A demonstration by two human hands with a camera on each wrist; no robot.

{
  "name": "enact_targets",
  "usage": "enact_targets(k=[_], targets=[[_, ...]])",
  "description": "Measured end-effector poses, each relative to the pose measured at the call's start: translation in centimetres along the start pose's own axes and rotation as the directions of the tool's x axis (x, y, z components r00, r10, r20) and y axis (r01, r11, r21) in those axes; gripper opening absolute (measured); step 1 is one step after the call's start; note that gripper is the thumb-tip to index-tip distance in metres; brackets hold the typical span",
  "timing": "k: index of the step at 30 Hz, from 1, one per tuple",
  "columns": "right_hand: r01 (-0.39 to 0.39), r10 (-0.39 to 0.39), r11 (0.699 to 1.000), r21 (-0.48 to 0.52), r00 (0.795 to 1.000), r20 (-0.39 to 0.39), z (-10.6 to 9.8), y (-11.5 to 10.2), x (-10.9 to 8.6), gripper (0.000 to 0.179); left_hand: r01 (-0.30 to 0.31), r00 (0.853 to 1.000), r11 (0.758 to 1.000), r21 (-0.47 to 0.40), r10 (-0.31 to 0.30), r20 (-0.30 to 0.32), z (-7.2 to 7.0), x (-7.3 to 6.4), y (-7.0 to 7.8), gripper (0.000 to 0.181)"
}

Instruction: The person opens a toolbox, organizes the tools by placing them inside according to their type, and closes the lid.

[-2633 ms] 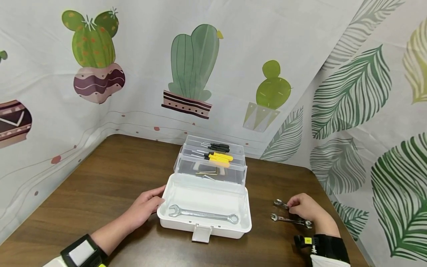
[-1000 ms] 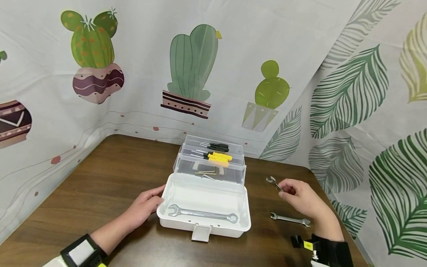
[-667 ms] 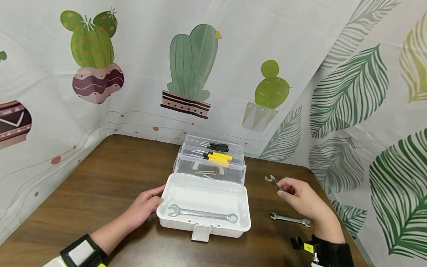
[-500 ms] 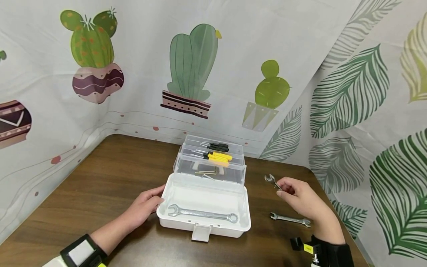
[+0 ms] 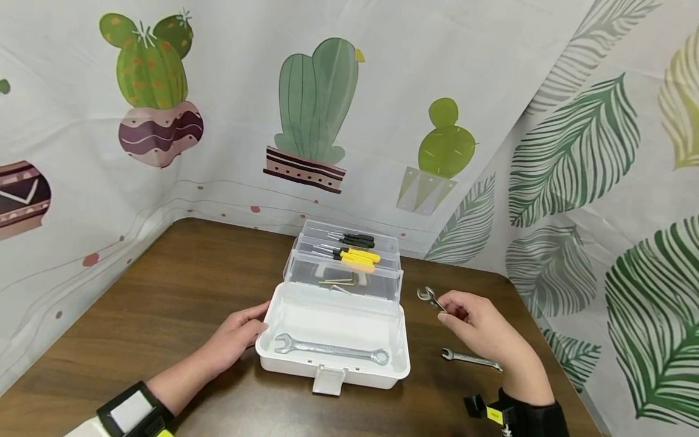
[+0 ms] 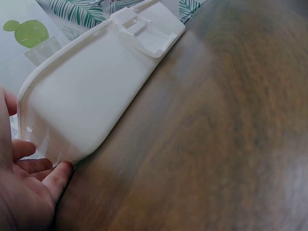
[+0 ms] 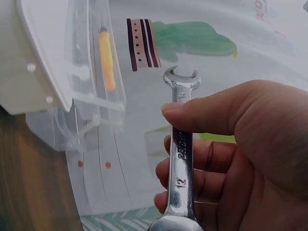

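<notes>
My right hand (image 5: 479,325) pinches a small silver wrench (image 7: 181,159), thumb on one face and curled fingers behind. Its open-ended head points up in the right wrist view, and "12" is stamped on the shank. The wrench is held off the table, just right of the white toolbox (image 5: 333,376). My left hand (image 5: 232,340) rests against the toolbox's left end with relaxed fingers touching the wall, as the left wrist view (image 6: 36,185) confirms. Inside the toolbox base lies a larger combination wrench (image 5: 333,350). A second small wrench (image 5: 471,359) lies on the table, its right end hidden by my right arm.
Behind the base, clear trays (image 5: 306,273) stand raised, holding yellow-handled screwdrivers (image 5: 360,258), black-handled ones (image 5: 357,241) and hex keys (image 5: 338,281). The latch (image 5: 329,381) hangs at the front. A printed cloth (image 5: 229,121) encloses the brown table (image 5: 180,273).
My right hand picked up the small wrench from the table at the right, lifted it and brought it left toward the toolbox. My left hand stays at the toolbox's left end.
</notes>
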State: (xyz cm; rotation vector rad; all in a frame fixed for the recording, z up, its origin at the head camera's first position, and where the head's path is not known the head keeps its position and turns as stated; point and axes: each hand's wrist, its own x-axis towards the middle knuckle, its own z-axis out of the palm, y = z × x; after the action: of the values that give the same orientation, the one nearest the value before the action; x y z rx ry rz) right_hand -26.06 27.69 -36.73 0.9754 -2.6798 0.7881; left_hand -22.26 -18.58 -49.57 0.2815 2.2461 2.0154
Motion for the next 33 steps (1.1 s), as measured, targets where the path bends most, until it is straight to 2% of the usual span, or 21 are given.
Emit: enact_targets(k=[14,23,29,33], targets=[[0.072,-0.072,0.997,0.030,0.997,0.008,1.0,-2.3,1.0,0.016,-0.027,1.000,1.000,-0.006,0.027,0.008,-0.2,-0.3,0.3,0.061],[0.049,-0.053,0.998,0.033,0.992,0.111,2.1,-3.5,2.5,0.014,-0.032,0.999,0.999,-0.014,0.032,0.022,0.0,-0.3,0.3,0.062],[0.091,-0.086,0.996,-0.023,0.983,0.163,2.3,-4.4,3.7,0.013,-0.042,0.999,0.999,-0.021,0.043,0.034,-0.1,-0.2,0.3,0.062],[0.146,-0.131,0.987,-0.066,0.971,0.199,2.2,-5.4,4.9,0.010,-0.042,0.999,0.999,-0.023,0.043,0.030,-0.1,-0.2,0.2,0.062]])
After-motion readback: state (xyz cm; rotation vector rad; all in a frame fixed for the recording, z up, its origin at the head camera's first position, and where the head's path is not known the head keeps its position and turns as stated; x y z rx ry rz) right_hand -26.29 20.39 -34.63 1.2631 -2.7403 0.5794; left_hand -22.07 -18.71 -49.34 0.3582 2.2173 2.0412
